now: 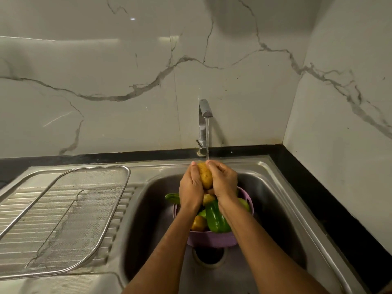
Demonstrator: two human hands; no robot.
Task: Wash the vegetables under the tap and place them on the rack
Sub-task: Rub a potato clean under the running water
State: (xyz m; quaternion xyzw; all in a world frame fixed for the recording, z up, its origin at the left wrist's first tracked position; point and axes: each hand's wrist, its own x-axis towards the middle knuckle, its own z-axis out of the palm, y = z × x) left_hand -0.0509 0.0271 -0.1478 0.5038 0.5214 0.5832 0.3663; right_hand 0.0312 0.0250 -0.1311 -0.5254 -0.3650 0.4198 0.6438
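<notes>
Both hands, left hand (191,185) and right hand (223,181), curl round potato (205,175) under tap (205,109) stream above sink (275,187). Wet potato may slip; rack (118,200) left, empty.

Steel sink (273,172), mesh rack (63,211), glossy marble wall (127,60)

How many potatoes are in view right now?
3: one potato held between the left hand and right hand under the tap; two in the purple colander. More may be hidden.
</notes>
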